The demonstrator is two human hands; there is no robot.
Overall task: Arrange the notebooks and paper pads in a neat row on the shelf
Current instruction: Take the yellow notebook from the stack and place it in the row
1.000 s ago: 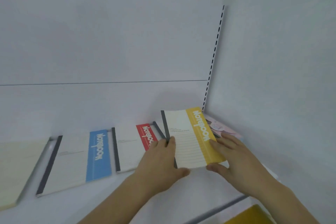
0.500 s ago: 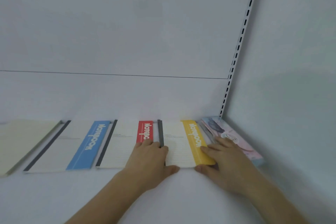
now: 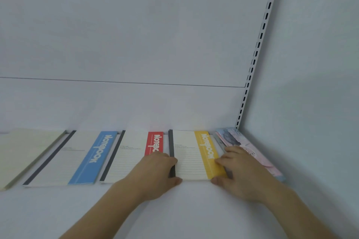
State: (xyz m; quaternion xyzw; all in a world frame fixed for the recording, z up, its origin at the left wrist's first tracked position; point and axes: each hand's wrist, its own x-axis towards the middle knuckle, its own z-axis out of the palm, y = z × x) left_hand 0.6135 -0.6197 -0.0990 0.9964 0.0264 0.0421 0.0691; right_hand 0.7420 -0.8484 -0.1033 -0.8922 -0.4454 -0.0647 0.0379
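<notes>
Three banded notebooks on white shelf: blue notebook, red notebook, yellow notebook, flanked by left hand and right hand, fingers flat. Cream pad cropped; pastel notebooks partly hidden.
</notes>
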